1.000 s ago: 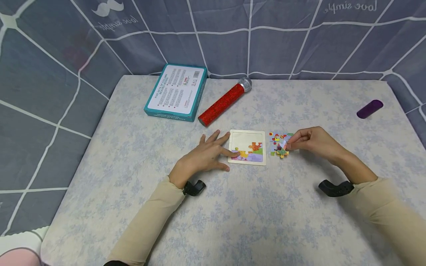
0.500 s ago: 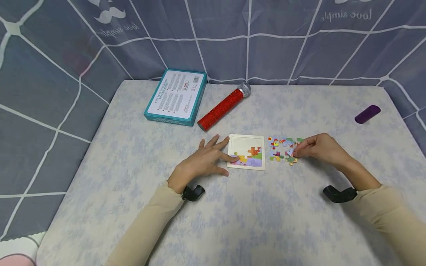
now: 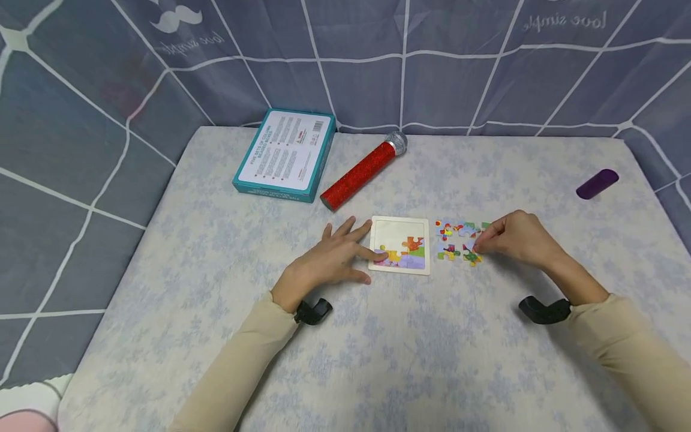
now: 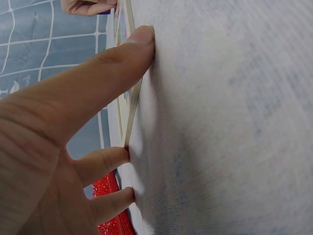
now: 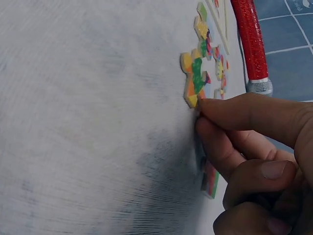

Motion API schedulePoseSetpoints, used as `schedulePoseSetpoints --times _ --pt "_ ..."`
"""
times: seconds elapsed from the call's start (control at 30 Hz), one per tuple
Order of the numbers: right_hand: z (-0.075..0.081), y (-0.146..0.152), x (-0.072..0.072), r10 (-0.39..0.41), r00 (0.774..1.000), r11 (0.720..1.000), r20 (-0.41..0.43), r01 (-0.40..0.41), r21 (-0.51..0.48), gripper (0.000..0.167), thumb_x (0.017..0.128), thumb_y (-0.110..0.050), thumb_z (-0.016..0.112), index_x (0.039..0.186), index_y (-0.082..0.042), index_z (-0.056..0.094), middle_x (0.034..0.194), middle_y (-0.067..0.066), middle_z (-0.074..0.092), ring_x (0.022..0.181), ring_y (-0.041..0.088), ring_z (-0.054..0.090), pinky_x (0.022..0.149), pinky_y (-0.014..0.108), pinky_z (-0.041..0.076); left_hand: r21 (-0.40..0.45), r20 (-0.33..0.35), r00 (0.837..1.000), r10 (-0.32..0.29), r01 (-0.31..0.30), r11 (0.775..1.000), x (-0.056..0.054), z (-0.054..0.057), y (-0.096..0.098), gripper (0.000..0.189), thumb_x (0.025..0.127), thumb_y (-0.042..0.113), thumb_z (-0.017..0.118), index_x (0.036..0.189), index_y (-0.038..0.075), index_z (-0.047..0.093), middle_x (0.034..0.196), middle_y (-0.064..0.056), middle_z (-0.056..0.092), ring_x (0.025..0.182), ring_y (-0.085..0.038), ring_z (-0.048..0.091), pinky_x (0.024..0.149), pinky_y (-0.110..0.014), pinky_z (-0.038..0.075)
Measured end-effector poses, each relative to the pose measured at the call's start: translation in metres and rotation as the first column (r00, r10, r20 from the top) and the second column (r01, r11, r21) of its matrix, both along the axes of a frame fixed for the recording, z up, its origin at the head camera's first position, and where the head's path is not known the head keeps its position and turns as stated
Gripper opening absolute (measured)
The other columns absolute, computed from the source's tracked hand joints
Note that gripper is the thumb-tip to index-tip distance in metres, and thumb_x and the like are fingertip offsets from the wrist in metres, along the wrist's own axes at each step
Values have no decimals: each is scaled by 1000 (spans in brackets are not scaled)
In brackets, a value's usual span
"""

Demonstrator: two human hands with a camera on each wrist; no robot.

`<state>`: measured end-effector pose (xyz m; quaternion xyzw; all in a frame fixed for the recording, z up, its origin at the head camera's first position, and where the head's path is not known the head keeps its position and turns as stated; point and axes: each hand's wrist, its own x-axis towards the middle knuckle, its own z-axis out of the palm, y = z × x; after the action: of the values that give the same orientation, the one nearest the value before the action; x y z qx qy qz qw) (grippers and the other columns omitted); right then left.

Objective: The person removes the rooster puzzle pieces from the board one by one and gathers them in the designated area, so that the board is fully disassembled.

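Note:
My left hand (image 3: 329, 258) lies with fingers spread at the left side of a shallow white puzzle tray (image 3: 427, 246). Its index finger rests on the pieces inside, while the left wrist view shows the thumb (image 4: 112, 63) straight along the near edge. Several joined pieces, yellow, orange and purple, fill the tray's lower part. My right hand (image 3: 515, 240) pinches the edge of a green and yellow puzzle piece (image 5: 194, 78) between thumb and index finger, close over the tablecloth. Other loose pieces (image 3: 448, 230) lie between that hand and the tray; my right fingers partly hide some.
Behind the tray lies a red glittery microphone (image 3: 358, 179) with a silver head. A teal and white box (image 3: 286, 153) stands to its left. Toward the back right is a purple cylinder (image 3: 597, 184). A grey-blue curtain (image 3: 361, 90) borders the table's back.
My right hand has moved slightly right with the green and yellow piece, which no longer overlaps the other loose pieces. The loose pieces now show separately. My left hand has stayed in place.

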<state>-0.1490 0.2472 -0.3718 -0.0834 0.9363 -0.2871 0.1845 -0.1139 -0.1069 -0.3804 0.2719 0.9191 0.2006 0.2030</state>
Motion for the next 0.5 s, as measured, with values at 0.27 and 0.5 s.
schedulePoseSetpoints --times 0.27,0.5 --pt "14 0 -5 61 998 998 -30 -61 -14 7 85 -22 76 85 -17 80 90 -2 75 86 14 56 64 27 40 -4 9 1000 -4 4 1000 -1 2 2 57 80 33 82 133 30 63 163 -10 16 149 -38 3 112 -68 1" --pt "9 -25 -8 112 991 989 -77 -119 -93 21 86 -20 77 104 -9 78 76 1 70 59 13 49 52 27 36 9 9 1000 3 -3 1000 0 2 1 57 79 32 82 133 29 63 163 -11 16 149 -38 2 112 -67 0"
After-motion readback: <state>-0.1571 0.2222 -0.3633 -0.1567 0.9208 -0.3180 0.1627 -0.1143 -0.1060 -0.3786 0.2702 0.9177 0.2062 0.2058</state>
